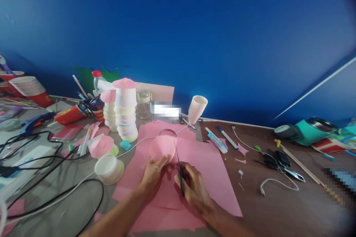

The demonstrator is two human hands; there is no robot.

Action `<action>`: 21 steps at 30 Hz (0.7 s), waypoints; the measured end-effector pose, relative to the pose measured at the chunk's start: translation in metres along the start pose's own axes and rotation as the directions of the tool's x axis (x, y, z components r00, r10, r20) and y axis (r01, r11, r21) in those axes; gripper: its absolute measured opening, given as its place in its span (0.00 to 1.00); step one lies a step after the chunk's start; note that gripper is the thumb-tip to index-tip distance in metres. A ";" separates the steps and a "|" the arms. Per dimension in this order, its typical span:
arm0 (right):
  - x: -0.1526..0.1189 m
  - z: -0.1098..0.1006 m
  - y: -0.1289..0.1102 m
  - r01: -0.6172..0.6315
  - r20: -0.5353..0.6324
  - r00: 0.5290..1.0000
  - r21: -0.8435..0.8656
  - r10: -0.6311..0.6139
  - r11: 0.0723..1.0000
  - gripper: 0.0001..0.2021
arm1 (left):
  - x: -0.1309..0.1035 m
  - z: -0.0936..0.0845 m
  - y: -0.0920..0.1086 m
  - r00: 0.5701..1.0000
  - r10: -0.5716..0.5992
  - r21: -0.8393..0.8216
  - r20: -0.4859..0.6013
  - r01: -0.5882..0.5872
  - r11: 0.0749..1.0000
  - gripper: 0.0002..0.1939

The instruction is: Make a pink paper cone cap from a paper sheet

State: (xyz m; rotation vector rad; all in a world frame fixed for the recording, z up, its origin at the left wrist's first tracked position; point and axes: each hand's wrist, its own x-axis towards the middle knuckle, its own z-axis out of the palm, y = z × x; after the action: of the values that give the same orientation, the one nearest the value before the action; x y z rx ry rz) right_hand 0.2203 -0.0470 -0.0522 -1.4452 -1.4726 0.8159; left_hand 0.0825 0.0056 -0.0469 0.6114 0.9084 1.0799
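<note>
My left hand (152, 174) pinches a round piece of pink paper (162, 149) between thumb and fingers. In my right hand (193, 185) is a pair of scissors (180, 170), its blades pointing up along the right edge of the round piece. Whether the blades touch the paper I cannot tell. Beneath both hands lie large pink paper sheets (214, 177). Left of them stand a tall stack of white cups (125, 114) topped with a pink paper cone (125, 83) and a shorter capped stack (110, 114). A white cup (107, 169) lies nearer to me.
Black cables (83, 183) and a power strip (30, 164) spread over the left side. A glass jar (144, 105) and a white cup (197, 108) stand by the blue wall. A glue stick (217, 142), a marker (228, 138), a white cable (274, 180) and a teal appliance (308, 130) lie rightward.
</note>
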 end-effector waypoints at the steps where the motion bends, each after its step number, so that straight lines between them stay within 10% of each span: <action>1: 0.000 0.000 0.000 0.001 0.016 1.000 -0.014 -0.001 1.000 0.13 | 0.000 -0.001 -0.001 1.000 0.004 0.015 0.005 -0.004 1.000 0.19; 21: 0.004 0.002 0.004 0.014 0.081 0.996 0.187 -0.030 0.982 0.14 | 0.000 -0.004 -0.003 0.995 -0.054 0.066 0.088 0.048 0.997 0.20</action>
State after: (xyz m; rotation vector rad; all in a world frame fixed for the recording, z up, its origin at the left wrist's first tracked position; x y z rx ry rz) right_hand 0.2203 -0.0420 -0.0562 -1.2662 -1.4304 0.9837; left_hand 0.0809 0.0040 -0.0516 0.6812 0.8784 0.9726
